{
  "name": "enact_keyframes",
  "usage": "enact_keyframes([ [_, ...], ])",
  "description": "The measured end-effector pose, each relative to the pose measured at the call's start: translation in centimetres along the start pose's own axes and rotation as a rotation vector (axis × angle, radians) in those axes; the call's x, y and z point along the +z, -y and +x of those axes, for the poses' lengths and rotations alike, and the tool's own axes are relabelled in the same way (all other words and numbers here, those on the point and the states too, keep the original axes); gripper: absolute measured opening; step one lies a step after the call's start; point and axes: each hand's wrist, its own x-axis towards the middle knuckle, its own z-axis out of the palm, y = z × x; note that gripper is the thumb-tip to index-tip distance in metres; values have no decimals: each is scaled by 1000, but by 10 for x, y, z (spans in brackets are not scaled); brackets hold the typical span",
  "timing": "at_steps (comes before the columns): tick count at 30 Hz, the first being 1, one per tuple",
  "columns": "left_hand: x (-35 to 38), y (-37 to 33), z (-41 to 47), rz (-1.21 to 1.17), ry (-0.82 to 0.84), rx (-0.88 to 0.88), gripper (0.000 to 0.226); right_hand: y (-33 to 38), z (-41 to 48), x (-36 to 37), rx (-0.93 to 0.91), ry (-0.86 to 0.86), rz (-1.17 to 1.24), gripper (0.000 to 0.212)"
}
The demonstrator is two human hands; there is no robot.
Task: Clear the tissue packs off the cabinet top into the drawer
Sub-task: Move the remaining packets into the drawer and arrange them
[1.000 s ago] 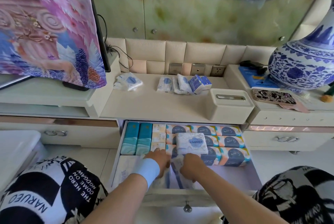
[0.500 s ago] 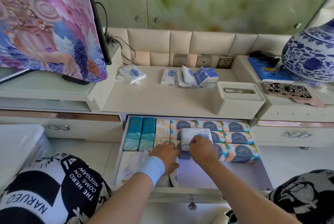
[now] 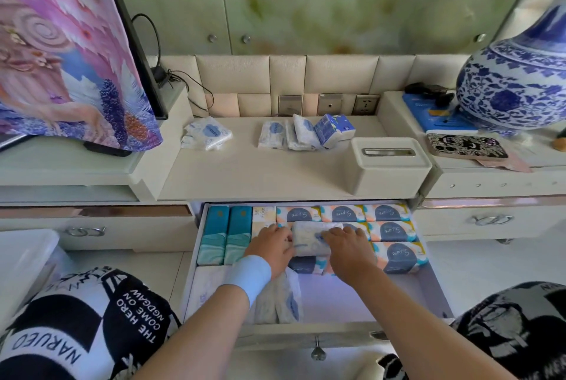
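Observation:
Both hands rest on a white tissue pack [image 3: 311, 240] lying on top of the packs stacked in the open drawer [image 3: 428, 284]. My left hand [image 3: 271, 244], with a blue wristband, grips its left end; my right hand [image 3: 349, 249] grips its right side. On the cabinet top [image 3: 245, 174] a white pack [image 3: 206, 133] lies at the back left. Several more white packs [image 3: 286, 136] and a blue-and-white pack [image 3: 333, 129] lie at the back centre. Soft white packs [image 3: 280, 300] lie in the drawer's front, under my left wrist.
A beige tissue box [image 3: 387, 169] stands at the cabinet top's right front. A screen with a colourful cover [image 3: 70, 51] stands left, and a blue-and-white vase [image 3: 517, 82] right, with a phone case [image 3: 467, 146] before it. Wall sockets [image 3: 329, 103] line the back. My knees flank the drawer.
Both hands have pushed the white pack further back in the drawer, onto the orange-and-blue packs. The camera has tilted slightly; the packs on the cabinet top have not moved.

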Motion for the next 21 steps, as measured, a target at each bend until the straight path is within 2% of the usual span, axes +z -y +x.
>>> enact_keyframes([
  [4, -17, -15, -2, -355, -76, -82, 37, 8, 0, -18, 139, -234, 226, 26],
  [7, -31, -27, -8, -829, 28, -280, 46, 15, -2, -38, 268, -300, 479, 14],
  [10, -42, -26, -13, -1157, 57, -379, 50, 20, -6, -58, 284, -48, 717, 14],
  [12, -44, -26, -19, -1200, 47, -345, 43, 27, -11, -69, 273, 168, 839, 26],
  [14, -42, -30, -26, -1213, 147, -308, 32, 33, -18, -71, 316, 274, 935, 37],
  [16, -33, -31, -31, -1003, 237, -262, 25, 34, -24, -69, 329, 337, 859, 35],
  [19, -21, -21, -35, -202, 208, -45, 32, 33, -30, -64, 320, 486, 731, 30],
  [21, -11, -13, -41, 210, 244, 110, 37, 36, -33, -61, 356, 562, 689, 31],
])
